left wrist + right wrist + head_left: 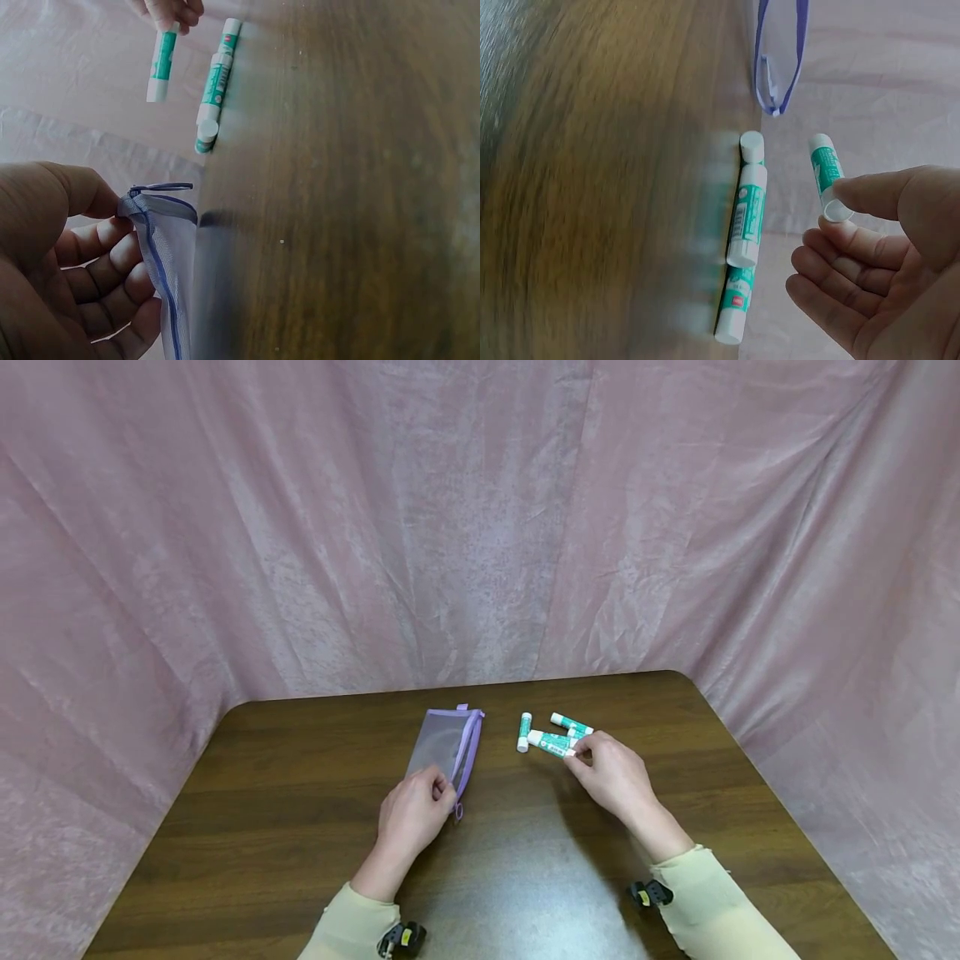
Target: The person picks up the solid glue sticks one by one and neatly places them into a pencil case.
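My left hand point(415, 810) pinches the near corner of a translucent mesh zipper pouch point(438, 739) with purple edging. In the left wrist view, thumb and forefinger grip the pouch point(172, 259) at its zipper end, the other fingers curled beside it. Its purple edges stand apart along the mouth in the head view. Between thumb and forefinger, my right hand point(615, 774) holds a white-and-green glue stick point(826, 169) by one end, raised above the table. Three more glue sticks lie close by: one glue stick point(524, 732) nearest the pouch, another glue stick point(570, 724) behind, the third partly hidden.
The brown wooden table point(285, 810) has rounded far corners. Pink curtains point(480, 527) hang behind it and on both sides. A small black wrist device point(402, 938) sits at the left sleeve, and another black device point(650, 893) at the right sleeve.
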A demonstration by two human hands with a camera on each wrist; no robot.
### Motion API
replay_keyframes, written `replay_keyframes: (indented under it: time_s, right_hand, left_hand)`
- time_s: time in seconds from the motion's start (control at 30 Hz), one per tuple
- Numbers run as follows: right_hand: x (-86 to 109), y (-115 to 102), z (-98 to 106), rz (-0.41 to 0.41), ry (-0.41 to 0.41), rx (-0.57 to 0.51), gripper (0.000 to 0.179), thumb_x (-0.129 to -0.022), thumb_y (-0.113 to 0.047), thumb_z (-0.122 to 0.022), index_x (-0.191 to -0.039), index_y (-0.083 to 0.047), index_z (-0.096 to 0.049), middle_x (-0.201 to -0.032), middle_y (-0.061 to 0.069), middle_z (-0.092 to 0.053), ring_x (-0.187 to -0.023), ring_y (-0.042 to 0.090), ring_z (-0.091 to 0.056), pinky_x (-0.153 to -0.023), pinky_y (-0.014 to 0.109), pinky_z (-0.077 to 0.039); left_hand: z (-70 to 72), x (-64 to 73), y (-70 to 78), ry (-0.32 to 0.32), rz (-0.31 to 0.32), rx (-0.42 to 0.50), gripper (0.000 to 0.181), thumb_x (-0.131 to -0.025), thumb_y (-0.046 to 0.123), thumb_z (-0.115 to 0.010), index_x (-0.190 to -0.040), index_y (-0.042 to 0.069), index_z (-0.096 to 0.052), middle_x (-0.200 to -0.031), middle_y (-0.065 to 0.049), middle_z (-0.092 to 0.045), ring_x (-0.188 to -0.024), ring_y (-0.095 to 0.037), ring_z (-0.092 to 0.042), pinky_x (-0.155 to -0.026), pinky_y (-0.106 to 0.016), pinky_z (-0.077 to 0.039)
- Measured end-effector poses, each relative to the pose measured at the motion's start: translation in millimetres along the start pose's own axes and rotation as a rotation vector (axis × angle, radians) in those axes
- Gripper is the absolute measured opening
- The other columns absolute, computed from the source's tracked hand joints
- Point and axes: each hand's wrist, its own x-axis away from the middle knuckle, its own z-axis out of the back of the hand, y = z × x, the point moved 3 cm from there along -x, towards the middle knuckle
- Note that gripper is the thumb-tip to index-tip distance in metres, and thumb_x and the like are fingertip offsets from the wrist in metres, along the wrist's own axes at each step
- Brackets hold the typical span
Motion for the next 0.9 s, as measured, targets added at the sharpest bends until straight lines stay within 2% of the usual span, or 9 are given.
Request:
replay_keyframes:
  time_s: [0.5, 0.7, 0.9]
  right_hand:
    - [-0.3, -18, -18, 0.019, -0.071, 0.016, 0.01, -0.088, -0.031, -0.073, -0.088, -0.021, -0.072, -0.091, -0.005, -0.065, -0.073, 0.015, -0.055, -0.066, 0.041, -0.047]
    - [-1.5, -29, -25, 0.043, -0.085, 0.02, 0.012, -0.088, -0.032, -0.075, -0.083, -0.023, -0.069, -0.086, -0.006, -0.061, -0.069, 0.015, -0.051, -0.062, 0.037, -0.043]
    - [-1.0, -37, -31, 0.054, -0.091, 0.024, 0.012, -0.087, -0.031, -0.076, -0.082, -0.023, -0.069, -0.087, -0.007, -0.063, -0.07, 0.013, -0.053, -0.064, 0.037, -0.045]
  left_hand:
    - [0.8, 0.3, 0.7, 0.019, -0.016, -0.002, 0.018, -0.083, 0.022, -0.065, -0.07, 0.026, -0.054, -0.065, 0.011, -0.049, -0.059, -0.012, -0.049, -0.053, -0.035, -0.039]
    - [0.4, -0.2, 0.7, 0.018, -0.016, -0.001, 0.018, -0.084, 0.022, -0.065, -0.071, 0.026, -0.054, -0.065, 0.011, -0.049, -0.059, -0.013, -0.05, -0.053, -0.035, -0.04]
    - [0.1, -0.4, 0.4, 0.011, -0.008, -0.003, 0.017, -0.084, 0.022, -0.065, -0.071, 0.026, -0.055, -0.065, 0.01, -0.049, -0.059, -0.012, -0.049, -0.054, -0.035, -0.04]
